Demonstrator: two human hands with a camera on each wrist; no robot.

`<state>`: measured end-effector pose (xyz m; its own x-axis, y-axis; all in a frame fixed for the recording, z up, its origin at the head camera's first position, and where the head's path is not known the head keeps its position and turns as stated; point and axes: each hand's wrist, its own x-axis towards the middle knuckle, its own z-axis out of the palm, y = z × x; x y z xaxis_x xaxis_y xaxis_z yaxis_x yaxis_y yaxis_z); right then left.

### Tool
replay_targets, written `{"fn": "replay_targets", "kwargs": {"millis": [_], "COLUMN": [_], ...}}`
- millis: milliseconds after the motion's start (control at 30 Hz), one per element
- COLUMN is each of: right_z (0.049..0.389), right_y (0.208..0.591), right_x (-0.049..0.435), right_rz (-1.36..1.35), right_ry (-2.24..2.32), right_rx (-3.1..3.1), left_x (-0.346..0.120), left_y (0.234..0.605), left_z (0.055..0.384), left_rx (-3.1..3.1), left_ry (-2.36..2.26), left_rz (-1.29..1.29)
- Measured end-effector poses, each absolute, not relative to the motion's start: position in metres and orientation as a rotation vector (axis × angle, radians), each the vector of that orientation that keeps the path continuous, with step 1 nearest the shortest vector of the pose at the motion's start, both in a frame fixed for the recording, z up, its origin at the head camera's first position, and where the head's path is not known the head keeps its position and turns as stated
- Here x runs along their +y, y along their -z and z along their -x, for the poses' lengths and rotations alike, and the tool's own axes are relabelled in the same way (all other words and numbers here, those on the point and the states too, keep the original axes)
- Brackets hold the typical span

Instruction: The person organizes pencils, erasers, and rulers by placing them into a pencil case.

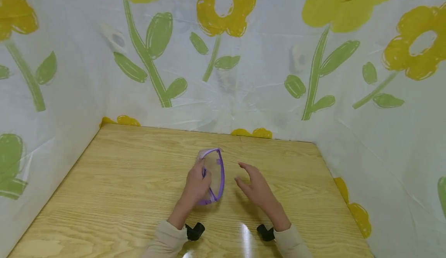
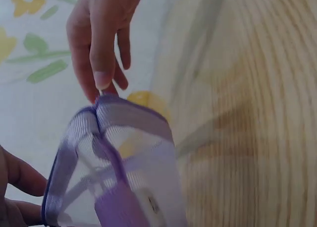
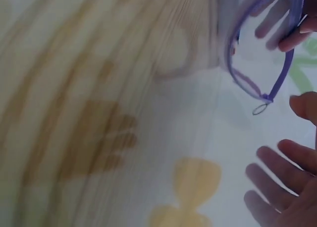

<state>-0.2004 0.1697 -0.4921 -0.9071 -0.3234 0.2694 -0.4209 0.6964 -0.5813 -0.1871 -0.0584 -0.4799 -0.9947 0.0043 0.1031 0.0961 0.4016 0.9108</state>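
A see-through zip pouch (image 1: pixel 222 175) with purple edging stands tilted over the wooden table, its mouth spread. My left hand (image 1: pixel 198 184) grips its left rim; in the right wrist view the left hand's fingers (image 3: pixel 297 38) show at the purple edge. From one corner of the pouch hangs a small ring-shaped zipper pull (image 3: pixel 260 109). The left wrist view shows a purple piece (image 2: pixel 121 207) and a pale piece with a dark mark (image 2: pixel 152 204) within the pouch's outline. My right hand (image 1: pixel 258 186) is apart from the pouch, to its right, fingers extended and thumb spread.
The wooden table (image 1: pixel 139 161) meets a white cloth wall (image 1: pixel 258 95) printed with yellow flowers at the back and both sides. Black wrist cameras sit on the inner side of each wrist, by the beige sleeves (image 1: pixel 167 236).
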Motion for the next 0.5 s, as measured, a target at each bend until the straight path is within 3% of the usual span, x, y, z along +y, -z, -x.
{"fn": "replay_targets", "kwargs": {"millis": [267,500], "right_z": [0.21,0.215], "right_y": [0.494,0.495], "right_x": [0.184,0.194], "right_rz": [-0.57,-0.455], "right_ry": [-0.473,-0.381], "right_rx": [-2.91,-2.954], "left_x": [-0.048,-0.067], "left_y": [0.481,0.47], "left_z": [0.179,0.177], "left_rx": [-2.671,-2.77], "left_ry": [1.477,1.37], "left_rz": [0.223,0.466]}}
